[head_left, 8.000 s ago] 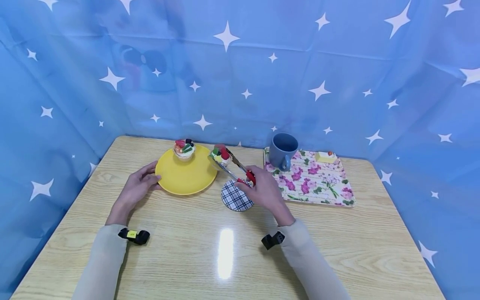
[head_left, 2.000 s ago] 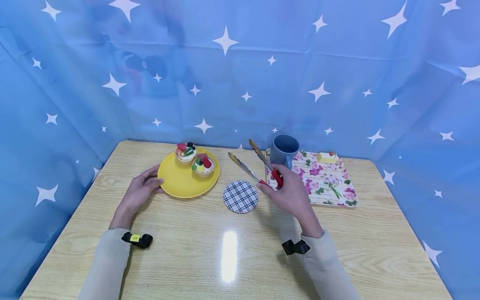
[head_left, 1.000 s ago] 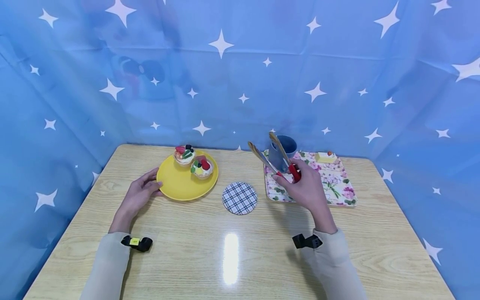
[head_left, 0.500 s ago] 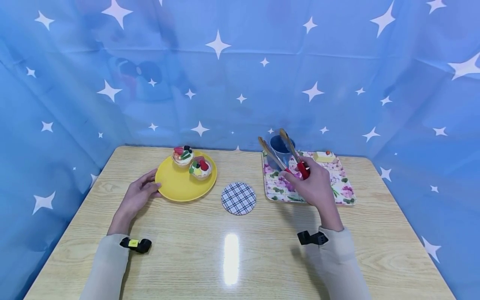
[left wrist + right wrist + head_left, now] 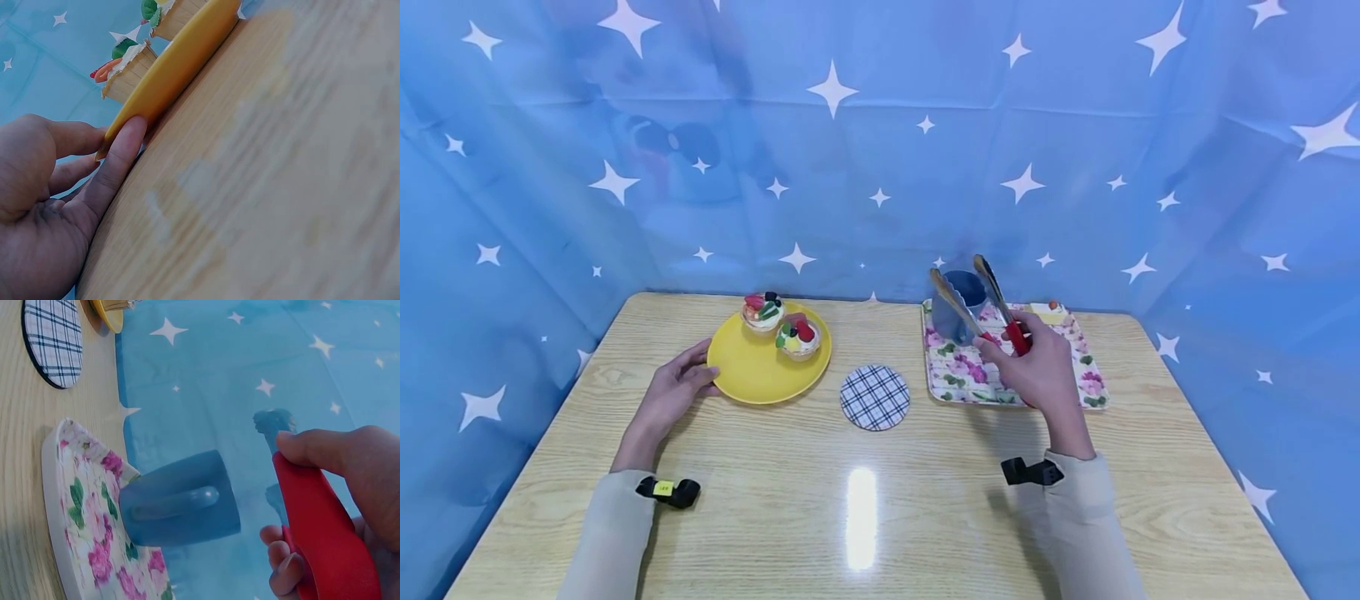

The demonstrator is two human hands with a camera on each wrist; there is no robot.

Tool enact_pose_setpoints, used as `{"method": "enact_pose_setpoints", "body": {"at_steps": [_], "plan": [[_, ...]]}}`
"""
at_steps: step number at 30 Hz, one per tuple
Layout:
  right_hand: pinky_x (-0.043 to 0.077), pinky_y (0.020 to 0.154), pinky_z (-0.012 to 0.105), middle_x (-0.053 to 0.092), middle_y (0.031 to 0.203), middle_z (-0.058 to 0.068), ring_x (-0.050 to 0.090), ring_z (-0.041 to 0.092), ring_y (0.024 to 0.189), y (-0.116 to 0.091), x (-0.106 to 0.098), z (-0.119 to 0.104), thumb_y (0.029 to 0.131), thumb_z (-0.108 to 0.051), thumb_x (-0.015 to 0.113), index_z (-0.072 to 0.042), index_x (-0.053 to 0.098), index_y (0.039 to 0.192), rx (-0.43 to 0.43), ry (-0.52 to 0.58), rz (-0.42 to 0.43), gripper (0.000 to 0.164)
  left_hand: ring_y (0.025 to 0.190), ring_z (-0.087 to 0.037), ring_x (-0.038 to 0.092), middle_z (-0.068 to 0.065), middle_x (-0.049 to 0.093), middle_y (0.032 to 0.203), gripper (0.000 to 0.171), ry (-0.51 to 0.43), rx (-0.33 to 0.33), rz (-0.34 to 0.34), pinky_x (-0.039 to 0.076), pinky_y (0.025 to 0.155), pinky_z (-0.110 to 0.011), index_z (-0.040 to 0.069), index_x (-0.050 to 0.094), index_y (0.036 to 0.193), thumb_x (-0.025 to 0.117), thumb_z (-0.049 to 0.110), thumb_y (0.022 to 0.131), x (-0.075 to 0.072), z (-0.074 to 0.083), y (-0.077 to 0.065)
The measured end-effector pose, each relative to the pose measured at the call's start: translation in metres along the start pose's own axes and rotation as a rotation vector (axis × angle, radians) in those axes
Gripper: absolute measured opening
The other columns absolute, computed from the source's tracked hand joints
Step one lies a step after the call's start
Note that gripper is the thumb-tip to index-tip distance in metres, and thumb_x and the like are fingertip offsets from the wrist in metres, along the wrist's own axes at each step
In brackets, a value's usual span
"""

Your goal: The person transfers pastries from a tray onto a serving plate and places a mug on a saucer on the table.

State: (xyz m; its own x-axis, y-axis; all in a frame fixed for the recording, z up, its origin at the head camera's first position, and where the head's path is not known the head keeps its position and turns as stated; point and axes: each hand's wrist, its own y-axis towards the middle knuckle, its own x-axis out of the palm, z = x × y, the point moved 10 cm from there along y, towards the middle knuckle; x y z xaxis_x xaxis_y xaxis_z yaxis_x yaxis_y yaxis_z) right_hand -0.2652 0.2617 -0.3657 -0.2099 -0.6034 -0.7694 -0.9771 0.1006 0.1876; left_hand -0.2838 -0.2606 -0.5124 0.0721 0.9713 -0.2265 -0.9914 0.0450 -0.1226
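My left hand point(image 5: 677, 387) pinches the near-left rim of the yellow plate point(image 5: 752, 367), thumb and fingers at its edge in the left wrist view. Two fruit-topped cream tarts stand on that plate: one with a strawberry piece and dark berries point(image 5: 763, 312), one with a red berry and green leaf point(image 5: 798, 338). In my right hand point(image 5: 1037, 367) are metal tongs with red handles point(image 5: 322, 531), gripped above the flowered tray. Their arms are spread, tips toward the back, overlapping the blue mug point(image 5: 951, 321) in the head view. Nothing is between the tips.
The flowered tray point(image 5: 951, 383) carries the mug at its left end and a small yellow cake piece point(image 5: 1051, 313) at the back right, partly behind my right hand. A round checked coaster point(image 5: 875, 398) lies between plate and tray. A blue star-patterned curtain point(image 5: 880, 150) hangs behind the table.
Eight seconds ago the tongs held the second tart at the plate's right edge; it now stands on the plate. Since then the right hand has carried the spread tongs rightward over the tray.
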Motion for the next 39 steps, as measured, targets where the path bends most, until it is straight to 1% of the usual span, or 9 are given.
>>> {"method": "enact_pose_setpoints", "body": {"at_steps": [5, 9, 13, 17, 19, 23, 26, 30, 39], "plan": [[0.036, 0.055, 0.032, 0.059, 0.100, 0.020, 0.047, 0.029, 0.079, 0.002, -0.006, 0.008, 0.092, -0.054, 0.071, -0.007, 0.049, 0.152, 0.034, 0.002, 0.001, 0.079, 0.103, 0.004, 0.064, -0.021, 0.041, 0.151, 0.065, -0.015, -0.001, 0.000, 0.065, 0.089, -0.024, 0.016, 0.027, 0.164, 0.057, 0.023, 0.107, 0.000, 0.000, 0.000], [0.043, 0.059, 0.028, 0.062, 0.116, 0.024, 0.054, 0.033, 0.091, 0.003, -0.008, 0.014, 0.093, -0.055, 0.070, -0.006, 0.047, 0.152, 0.057, -0.003, -0.005, 0.081, 0.103, 0.004, 0.064, -0.021, 0.041, 0.151, 0.065, -0.016, -0.003, 0.002, 0.065, 0.089, -0.023, 0.016, 0.028, 0.164, 0.058, 0.023, 0.107, -0.001, -0.001, 0.000], [0.047, 0.061, 0.027, 0.061, 0.122, 0.026, 0.058, 0.036, 0.098, 0.004, -0.009, 0.021, 0.094, -0.052, 0.070, -0.004, 0.047, 0.152, 0.067, -0.010, -0.006, 0.079, 0.103, 0.003, 0.064, -0.021, 0.042, 0.149, 0.065, -0.017, -0.001, 0.003, 0.065, 0.088, -0.023, 0.016, 0.028, 0.164, 0.057, 0.023, 0.107, 0.000, -0.001, 0.000], [0.050, 0.063, 0.028, 0.060, 0.125, 0.027, 0.057, 0.037, 0.100, 0.004, -0.011, 0.029, 0.094, -0.052, 0.070, -0.002, 0.047, 0.150, 0.088, -0.017, 0.001, 0.079, 0.103, 0.004, 0.064, -0.020, 0.042, 0.148, 0.065, -0.015, 0.002, 0.009, 0.065, 0.088, -0.023, 0.016, 0.028, 0.164, 0.058, 0.022, 0.107, 0.000, -0.001, 0.000], [0.053, 0.065, 0.031, 0.060, 0.127, 0.027, 0.057, 0.038, 0.103, 0.004, -0.011, 0.033, 0.093, -0.054, 0.069, -0.003, 0.048, 0.150, 0.100, -0.016, 0.001, 0.080, 0.102, 0.004, 0.064, -0.019, 0.042, 0.147, 0.064, -0.014, 0.000, 0.012, 0.065, 0.088, -0.023, 0.016, 0.029, 0.164, 0.058, 0.022, 0.106, 0.000, -0.002, 0.001], [0.060, 0.075, 0.047, 0.058, 0.133, 0.028, 0.057, 0.042, 0.110, 0.004, -0.012, 0.042, 0.093, -0.060, 0.067, -0.003, 0.047, 0.151, 0.131, -0.012, 0.000, 0.084, 0.102, 0.005, 0.064, -0.021, 0.042, 0.149, 0.065, -0.012, 0.002, 0.010, 0.065, 0.088, -0.023, 0.015, 0.028, 0.164, 0.058, 0.022, 0.106, 0.000, -0.001, 0.000], [0.061, 0.084, 0.056, 0.057, 0.135, 0.029, 0.057, 0.044, 0.114, 0.004, -0.013, 0.047, 0.092, -0.062, 0.066, -0.002, 0.046, 0.151, 0.149, -0.006, -0.001, 0.086, 0.101, 0.006, 0.064, -0.023, 0.042, 0.150, 0.065, -0.011, 0.005, 0.007, 0.065, 0.088, -0.022, 0.014, 0.027, 0.164, 0.058, 0.021, 0.106, 0.000, 0.000, -0.001], [0.061, 0.088, 0.058, 0.056, 0.136, 0.030, 0.058, 0.044, 0.114, 0.005, -0.014, 0.053, 0.092, -0.063, 0.065, 0.000, 0.045, 0.151, 0.153, -0.009, -0.002, 0.088, 0.101, 0.005, 0.064, -0.024, 0.042, 0.151, 0.066, -0.007, 0.003, 0.008, 0.065, 0.088, -0.023, 0.013, 0.026, 0.164, 0.058, 0.021, 0.106, 0.001, 0.000, -0.001], [0.061, 0.086, 0.054, 0.056, 0.134, 0.029, 0.057, 0.042, 0.111, 0.008, -0.016, 0.069, 0.091, -0.067, 0.065, 0.000, 0.044, 0.151, 0.201, -0.011, -0.014, 0.093, 0.101, 0.003, 0.065, -0.021, 0.044, 0.148, 0.065, -0.011, 0.011, 0.005, 0.065, 0.087, -0.025, 0.014, 0.028, 0.164, 0.058, 0.022, 0.106, 0.000, -0.003, 0.002]]}}
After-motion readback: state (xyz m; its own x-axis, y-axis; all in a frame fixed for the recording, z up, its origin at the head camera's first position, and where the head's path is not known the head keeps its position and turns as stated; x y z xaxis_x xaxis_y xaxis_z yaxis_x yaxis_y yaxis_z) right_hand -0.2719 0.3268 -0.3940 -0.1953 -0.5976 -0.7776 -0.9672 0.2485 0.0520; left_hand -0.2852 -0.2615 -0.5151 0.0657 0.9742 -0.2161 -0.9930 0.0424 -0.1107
